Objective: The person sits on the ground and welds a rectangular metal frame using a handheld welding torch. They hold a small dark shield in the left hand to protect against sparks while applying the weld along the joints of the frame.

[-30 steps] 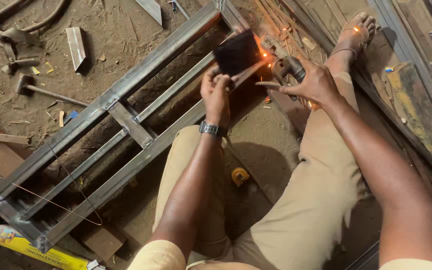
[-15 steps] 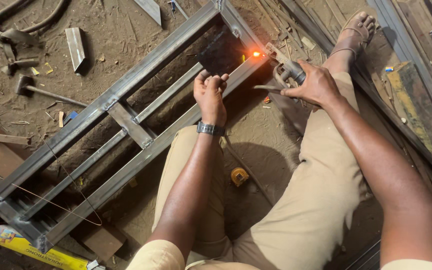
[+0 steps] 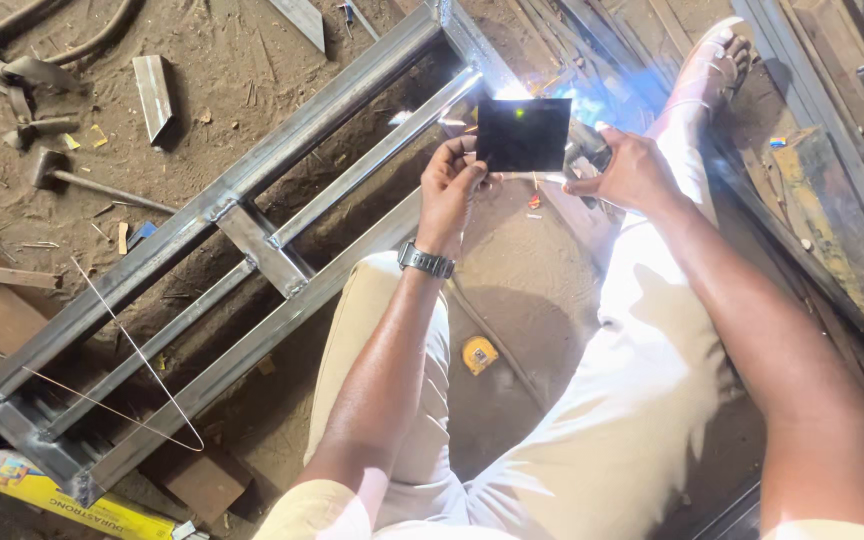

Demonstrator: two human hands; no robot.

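- Dirt floor [image 3: 252, 70], sandy, littered with scrap.
- Steel frame [image 3: 242, 225] lies flat on it, running diagonally.
- Hammer [image 3: 92, 180] to the left of the frame, metal offcut [image 3: 155, 92] above it.
- Yellow tape measure [image 3: 479, 354] between the person's legs.
- Yellow box [image 3: 72, 500] at the frame's lower corner.

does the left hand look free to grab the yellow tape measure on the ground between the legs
Probably not as things stand: the left hand has its grip on the dark rectangular welding glass, held up by the bright arc. The yellow tape measure lies uncovered on the dirt, nothing over it.
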